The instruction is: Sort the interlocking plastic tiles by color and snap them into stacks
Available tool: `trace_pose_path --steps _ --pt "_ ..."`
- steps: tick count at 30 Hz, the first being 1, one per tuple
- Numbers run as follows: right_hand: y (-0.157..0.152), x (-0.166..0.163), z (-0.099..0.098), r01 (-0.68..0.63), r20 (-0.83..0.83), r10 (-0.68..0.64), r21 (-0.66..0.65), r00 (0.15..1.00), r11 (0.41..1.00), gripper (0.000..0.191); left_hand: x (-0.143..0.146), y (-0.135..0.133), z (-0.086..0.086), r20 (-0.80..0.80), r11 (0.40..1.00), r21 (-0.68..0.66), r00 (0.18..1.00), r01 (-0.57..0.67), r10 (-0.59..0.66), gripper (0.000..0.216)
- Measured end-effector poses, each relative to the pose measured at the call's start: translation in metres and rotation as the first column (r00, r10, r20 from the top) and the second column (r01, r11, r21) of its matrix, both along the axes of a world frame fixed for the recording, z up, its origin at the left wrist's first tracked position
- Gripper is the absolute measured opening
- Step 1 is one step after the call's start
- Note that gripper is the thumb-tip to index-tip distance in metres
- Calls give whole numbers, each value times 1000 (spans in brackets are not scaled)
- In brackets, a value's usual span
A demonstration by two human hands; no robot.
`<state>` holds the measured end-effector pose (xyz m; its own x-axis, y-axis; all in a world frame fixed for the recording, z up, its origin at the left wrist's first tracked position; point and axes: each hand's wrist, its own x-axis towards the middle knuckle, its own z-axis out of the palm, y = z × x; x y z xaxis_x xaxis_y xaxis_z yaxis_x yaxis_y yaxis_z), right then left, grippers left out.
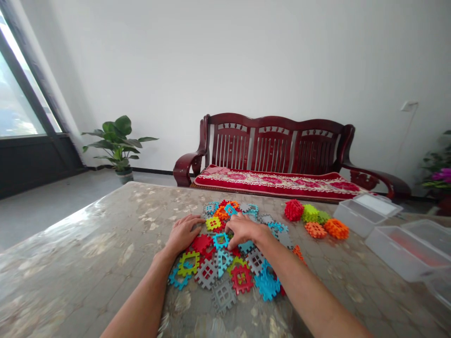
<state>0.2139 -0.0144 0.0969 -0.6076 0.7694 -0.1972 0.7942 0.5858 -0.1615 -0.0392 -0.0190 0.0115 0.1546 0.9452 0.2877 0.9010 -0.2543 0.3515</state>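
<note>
A heap of flat plastic interlocking tiles [225,263] in red, blue, grey, green and orange lies on the table in front of me. My left hand [183,233] rests palm down on the left side of the heap, fingers loosely stretched toward a yellow-green tile [213,223]. My right hand [242,230] lies on the middle of the heap, fingers curled down onto a light blue tile [221,241]; whether it grips that tile is unclear. To the right sit assembled cubes: a red cube [293,210], a green cube [310,213] and orange cubes [336,228].
The table [88,253] has a glossy patterned cover. Clear plastic boxes [405,251] and a lid [377,204] stand at the right edge. Behind the table are a dark wooden bench [282,150] with a red cushion, a potted plant [118,143] and a window at left.
</note>
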Motion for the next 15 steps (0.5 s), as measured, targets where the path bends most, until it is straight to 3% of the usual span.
trace_pose_path --steps 10,15 --pt "2 -1 -15 -8 -168 4 -22 986 1000 45 -1 1 -1 1 1000 2 1000 -3 3 36" --pt "-1 6 -19 49 -391 -75 -76 917 996 41 0 -1 0 14 1000 16 1000 12 -12 36"
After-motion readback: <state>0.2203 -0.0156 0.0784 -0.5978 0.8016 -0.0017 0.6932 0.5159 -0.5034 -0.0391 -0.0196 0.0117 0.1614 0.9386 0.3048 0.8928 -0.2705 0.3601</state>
